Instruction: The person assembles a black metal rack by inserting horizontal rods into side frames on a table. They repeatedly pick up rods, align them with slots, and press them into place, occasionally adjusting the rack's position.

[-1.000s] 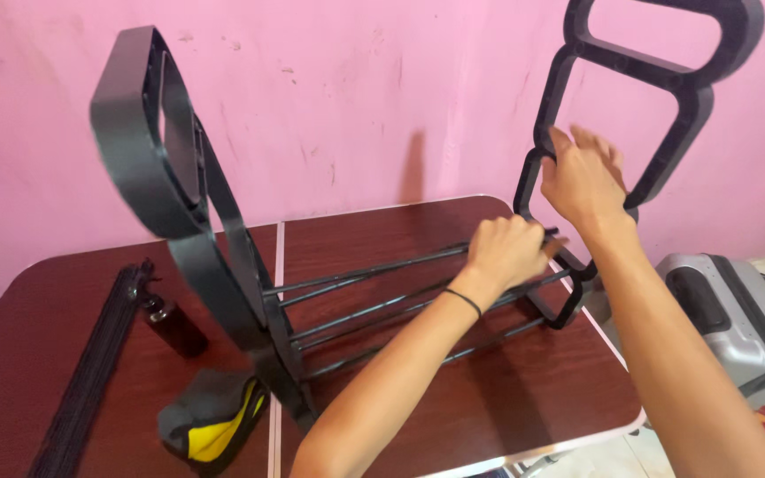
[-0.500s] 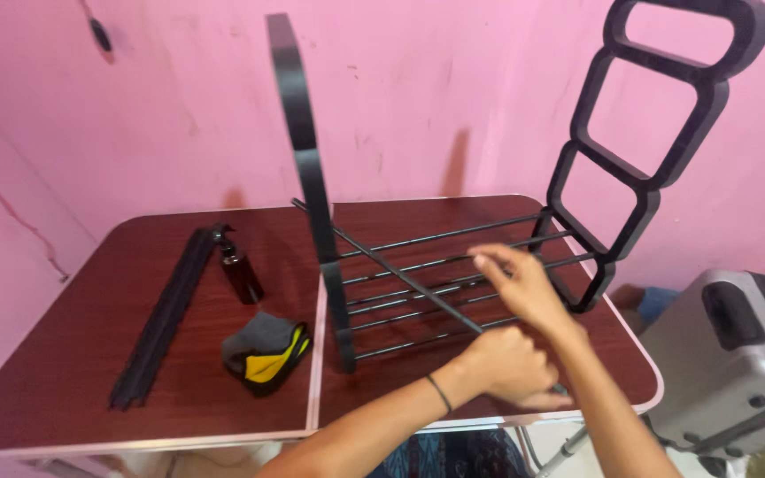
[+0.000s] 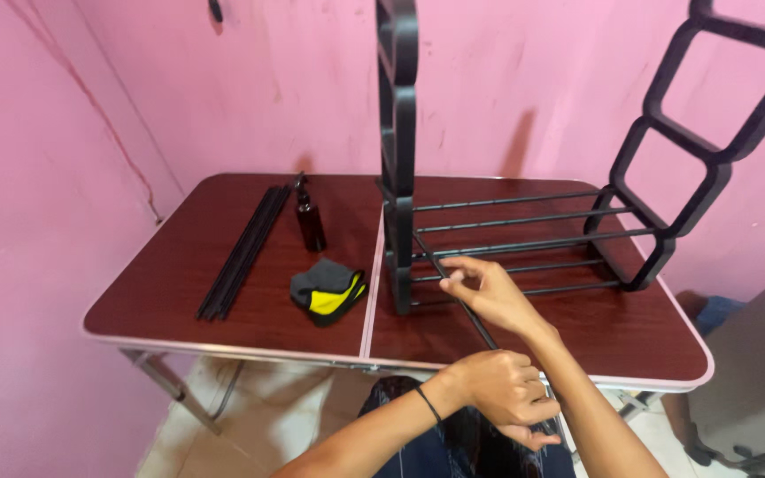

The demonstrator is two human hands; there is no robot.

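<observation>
We see both hands on one loose black rod [image 3: 453,288] that runs diagonally from the rack [image 3: 524,239] toward the table's [image 3: 179,292] near edge. Right hand [image 3: 489,292] pinches the rod at its upper part; left hand [image 3: 506,398] is closed around its lower end, below the table edge. Spare rods [image 3: 245,252], a dark spray bottle [image 3: 310,217] and a grey-yellow cloth [image 3: 328,290] lie left of the rack.
</observation>
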